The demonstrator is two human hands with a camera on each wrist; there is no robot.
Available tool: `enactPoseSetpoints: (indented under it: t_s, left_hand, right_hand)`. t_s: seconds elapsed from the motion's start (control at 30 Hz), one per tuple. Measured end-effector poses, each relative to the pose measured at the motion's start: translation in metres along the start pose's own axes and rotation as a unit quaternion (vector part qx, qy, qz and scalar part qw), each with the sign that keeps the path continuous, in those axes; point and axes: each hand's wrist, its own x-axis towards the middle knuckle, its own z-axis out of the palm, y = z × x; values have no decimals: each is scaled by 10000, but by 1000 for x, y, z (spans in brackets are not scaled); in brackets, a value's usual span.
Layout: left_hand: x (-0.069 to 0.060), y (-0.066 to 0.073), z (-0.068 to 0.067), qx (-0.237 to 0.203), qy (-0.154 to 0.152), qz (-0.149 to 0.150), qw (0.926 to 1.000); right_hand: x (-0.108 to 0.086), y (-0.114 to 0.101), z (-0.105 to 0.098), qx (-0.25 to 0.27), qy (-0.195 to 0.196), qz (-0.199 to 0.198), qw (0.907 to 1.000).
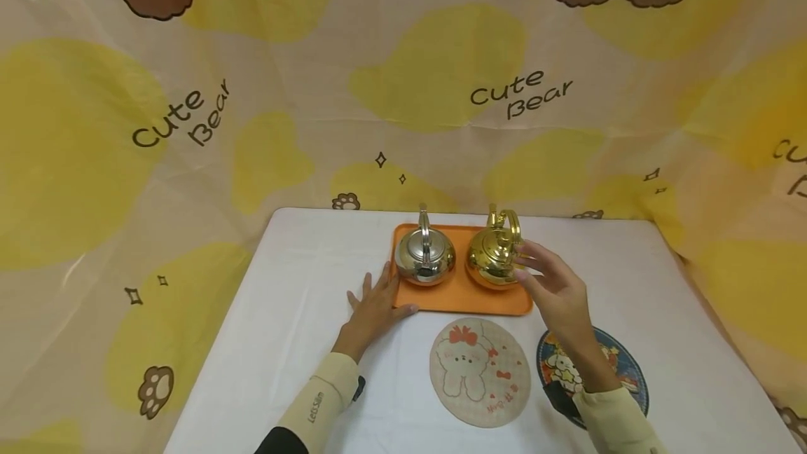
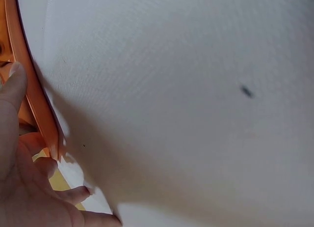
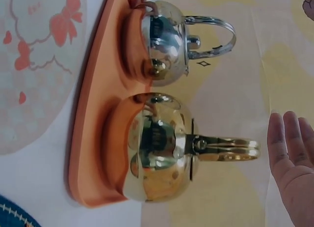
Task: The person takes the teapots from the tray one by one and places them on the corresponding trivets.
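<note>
Along the near part of the white table [image 1: 315, 265] lay a beige mat [image 1: 480, 373] and a blue mat [image 1: 621, 370]. Beyond them the left hand [image 1: 375, 308], fingers spread, touched the orange tray [image 1: 463, 298] at its near left corner, while the right hand [image 1: 560, 291], fingers loosely extended and holding nothing, hovered beside the gold kettle [image 1: 490, 259]; that and the silver kettle [image 1: 425, 258] stood upright on the tray.

The right forearm [image 1: 594, 364] covers part of the blue mat [image 1: 629, 371]. In the left wrist view, the left edge crops the orange tray [image 2: 37, 100]; a dark speck [image 2: 247, 91] is blurred.
</note>
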Motion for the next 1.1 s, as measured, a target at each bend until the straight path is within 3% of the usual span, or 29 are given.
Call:
enactPoseSetpoints:
  t_s: [0.7, 1.1]
  left_hand:
    - [-1, 0, 1, -87, 46, 39, 9999]
    - [0, -1, 2, -98, 106, 45, 9999]
  right_hand:
    - [12, 17, 33, -252, -106, 416, 9988]
    - [20, 27, 50, -88, -148, 778, 9968]
